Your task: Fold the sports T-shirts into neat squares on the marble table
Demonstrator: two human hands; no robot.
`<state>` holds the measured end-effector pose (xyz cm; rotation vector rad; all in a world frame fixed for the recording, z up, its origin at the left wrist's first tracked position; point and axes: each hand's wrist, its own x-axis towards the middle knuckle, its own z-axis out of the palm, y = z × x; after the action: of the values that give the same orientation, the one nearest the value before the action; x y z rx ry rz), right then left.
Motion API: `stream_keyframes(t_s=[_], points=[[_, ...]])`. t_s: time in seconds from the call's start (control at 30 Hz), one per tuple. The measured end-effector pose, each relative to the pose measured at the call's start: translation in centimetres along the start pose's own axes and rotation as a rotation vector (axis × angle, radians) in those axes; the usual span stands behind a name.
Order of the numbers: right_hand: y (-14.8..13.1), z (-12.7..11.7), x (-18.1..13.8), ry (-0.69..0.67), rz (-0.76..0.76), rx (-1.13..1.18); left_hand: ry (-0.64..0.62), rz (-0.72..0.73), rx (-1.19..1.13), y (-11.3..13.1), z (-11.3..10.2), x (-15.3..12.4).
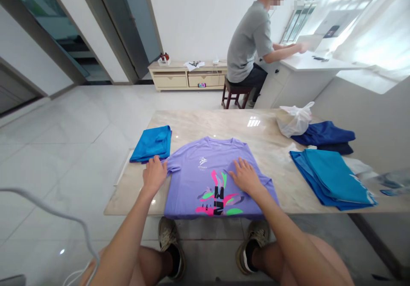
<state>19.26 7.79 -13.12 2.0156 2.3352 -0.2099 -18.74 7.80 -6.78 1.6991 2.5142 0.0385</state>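
Note:
A purple T-shirt point(192, 187) lies front side up on the table, its collar away from me and its hem hanging over the near edge. It bears a small white logo and a pink, green and black print. My left hand point(155, 174) is closed at the end of the left-side sleeve, thumb against the fabric; the fingertips are partly hidden. On the chest at the right, my right hand point(246, 175) lies flat with its fingers spread. Just beyond my left hand is a folded blue garment point(152, 143) with a purple edge beneath it.
The marble-patterned table point(198, 119) also carries folded blue garments point(333, 177), a dark blue cloth bundle point(326, 133) and a white plastic bag point(294, 119) at the right. Beyond it, a person point(248, 42) sits on a stool by a white counter. A grey cable point(48, 207) curves at lower left.

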Motion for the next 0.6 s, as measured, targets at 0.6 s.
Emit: stream_keyframes(t_s=[0.6], points=[[5.1,-1.6,3.2,-0.041,-0.086,-0.025,-0.086,0.078,-0.010,1.6,0.2,1.9]])
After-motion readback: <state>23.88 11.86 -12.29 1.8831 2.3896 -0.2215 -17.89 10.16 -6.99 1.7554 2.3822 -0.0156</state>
